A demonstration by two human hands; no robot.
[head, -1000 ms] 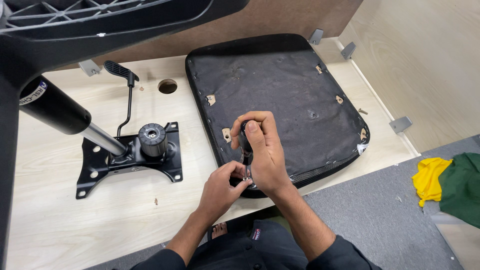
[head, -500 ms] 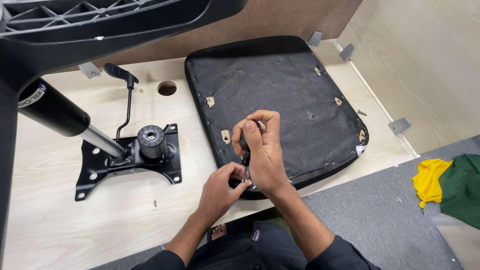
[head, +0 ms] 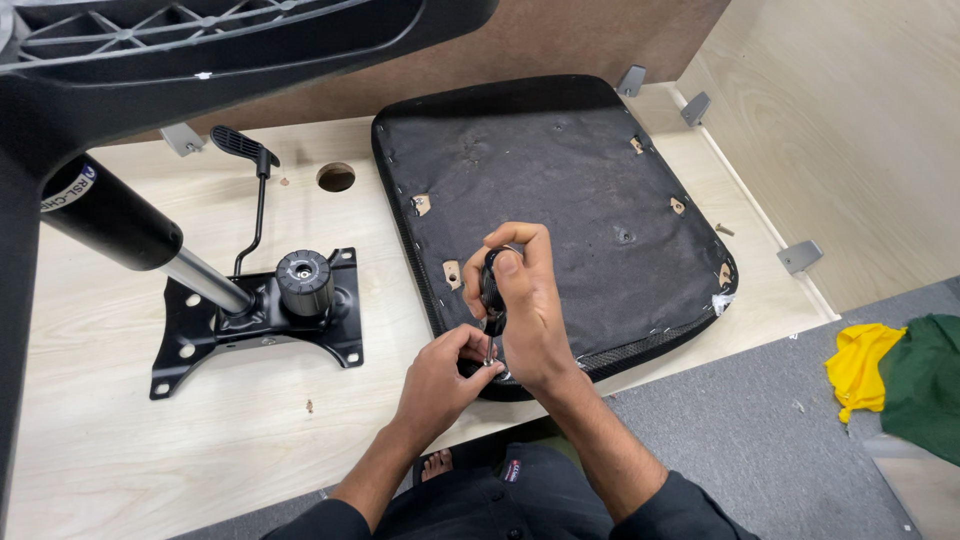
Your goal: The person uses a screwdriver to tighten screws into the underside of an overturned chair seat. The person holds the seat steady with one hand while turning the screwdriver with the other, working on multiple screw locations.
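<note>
An upturned black chair seat (head: 560,190) lies on a pale wooden board (head: 120,440), its fabric underside facing up. My right hand (head: 525,300) grips the black handle of a screwdriver (head: 492,285) held upright over the seat's near left edge. My left hand (head: 445,375) pinches the screwdriver's tip and a small metal piece at the seat's front rim. Several small bracket holes show on the seat's underside.
A black chair mechanism plate (head: 260,310) with a gas cylinder (head: 120,225) and a lever (head: 255,190) lies to the left. A black plastic chair part (head: 200,50) looms top left. Grey metal brackets (head: 800,255) line the board. Yellow and green cloths (head: 890,375) lie on the grey floor.
My right hand has shifted slightly around the screwdriver handle, and the left fingers stay at the tip. Nothing else has moved.
</note>
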